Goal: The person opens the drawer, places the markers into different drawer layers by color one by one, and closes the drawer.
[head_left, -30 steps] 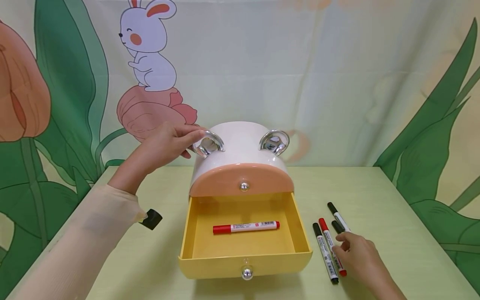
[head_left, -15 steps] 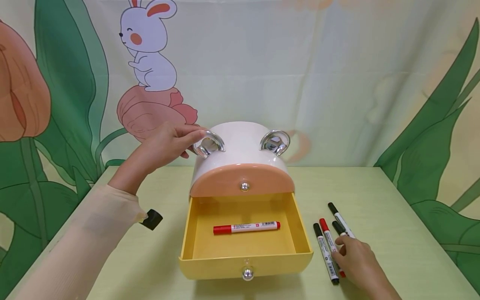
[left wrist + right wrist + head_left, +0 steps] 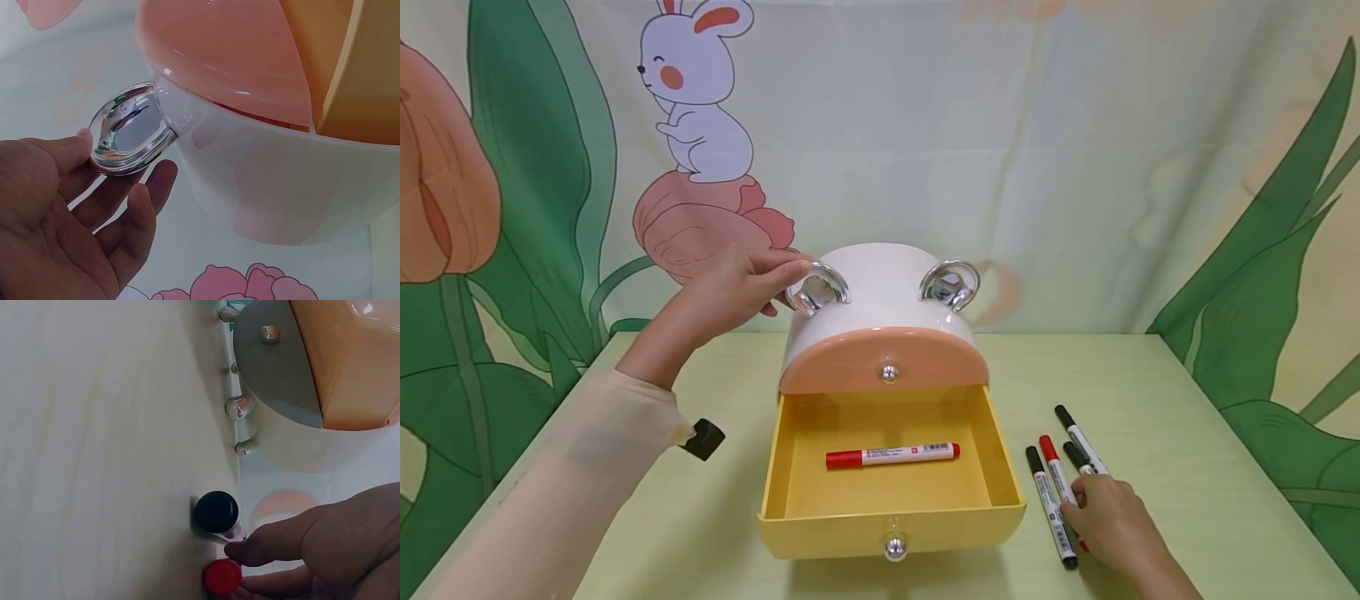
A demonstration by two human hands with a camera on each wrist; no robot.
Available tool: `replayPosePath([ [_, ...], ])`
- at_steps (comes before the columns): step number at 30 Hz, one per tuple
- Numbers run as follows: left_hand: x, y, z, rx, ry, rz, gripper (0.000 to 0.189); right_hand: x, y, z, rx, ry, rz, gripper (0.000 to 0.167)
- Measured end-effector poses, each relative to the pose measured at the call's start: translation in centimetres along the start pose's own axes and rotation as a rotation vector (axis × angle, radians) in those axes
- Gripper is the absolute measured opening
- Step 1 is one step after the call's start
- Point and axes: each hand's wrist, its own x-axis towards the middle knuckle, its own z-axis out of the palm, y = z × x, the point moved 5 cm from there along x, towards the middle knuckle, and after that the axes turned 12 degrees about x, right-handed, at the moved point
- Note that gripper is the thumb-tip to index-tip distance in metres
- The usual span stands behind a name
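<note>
My left hand (image 3: 730, 283) pinches the rim of the left silver ear (image 3: 128, 131) on a white, round-topped drawer box (image 3: 880, 283), thumb on one side and fingers behind. Low at the right, my right hand (image 3: 1112, 517) pinches a red-capped marker (image 3: 1057, 475) lying on the table. In the right wrist view its thumb comes between that marker's red end (image 3: 223, 577) and the black end of the neighbouring marker (image 3: 216, 512). Two more black-capped markers, one a front marker (image 3: 1077, 454) and one a rear marker (image 3: 1078, 433), lie beyond the fingers, partly covered by the hand.
The box's yellow lower drawer (image 3: 891, 533) is pulled out, with a red marker (image 3: 895, 454) lying across its floor. Above it the orange upper drawer (image 3: 850, 367) is closed. A printed cloth (image 3: 887, 125) hangs behind the pale table (image 3: 700, 517).
My right hand has shifted slightly left, and its thumb and fingers have closed in on the red-capped marker. The left hand keeps its hold on the ear.
</note>
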Motion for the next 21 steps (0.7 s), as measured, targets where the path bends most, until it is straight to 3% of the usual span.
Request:
replayPosePath([
  [9,-0.01,-0.03,-0.01,0.005,0.001,0.001,0.043,0.02,-0.18,-0.23,-0.003,0.001,-0.042,0.014],
  [21,0.03,-0.02,0.06,0.009,0.004,0.001,0.044,-0.28,-0.37,-0.94,0.06,0.029,0.026,0.027],
])
